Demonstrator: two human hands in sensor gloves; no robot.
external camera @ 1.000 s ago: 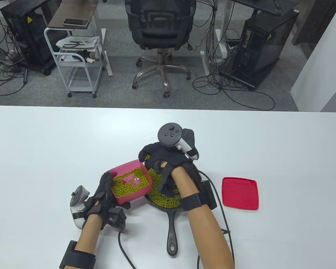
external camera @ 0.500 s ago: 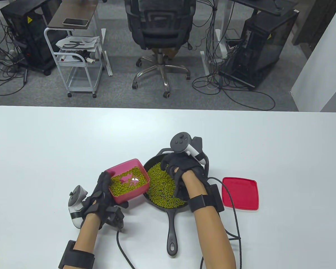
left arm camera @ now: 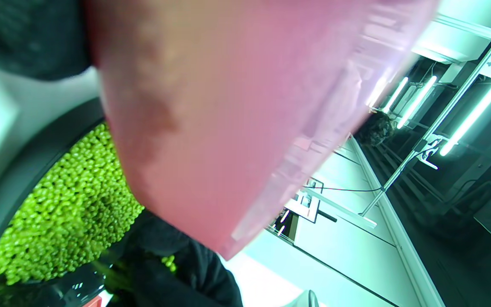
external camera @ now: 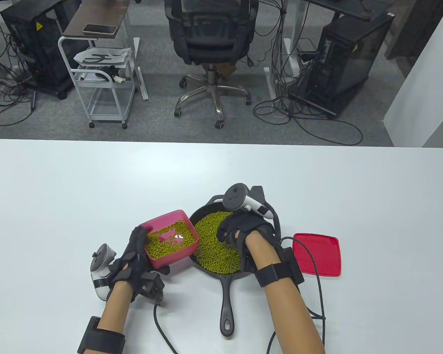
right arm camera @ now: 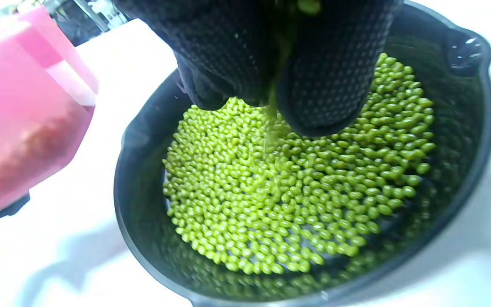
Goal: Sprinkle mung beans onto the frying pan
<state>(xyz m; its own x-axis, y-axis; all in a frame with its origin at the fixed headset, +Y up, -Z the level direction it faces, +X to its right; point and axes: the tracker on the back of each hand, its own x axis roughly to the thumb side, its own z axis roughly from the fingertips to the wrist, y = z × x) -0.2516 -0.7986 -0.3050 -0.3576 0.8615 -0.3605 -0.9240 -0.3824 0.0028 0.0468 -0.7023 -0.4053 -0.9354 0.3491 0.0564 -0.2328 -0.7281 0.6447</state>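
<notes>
Near table [external camera: 59, 177] edge, centre: frying pan [external camera: 227, 291] handle pointing at the near edge, bowl covered in mung beans [external camera: 214, 243]. Left hand [external camera: 133, 258] gripping pink container [external camera: 170, 239], tilted, its corner over pan's left rim, beans inside. Right hand [external camera: 245, 230] above pan's right side, fingers [right arm camera: 326, 72] curled together over the beans, a few caught between. Red lid [external camera: 316, 254] flat just right of pan.

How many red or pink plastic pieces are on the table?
2: a pink container of mung beans, held by the left hand beside the frying pan, and a red lid lying flat right of the pan.
</notes>
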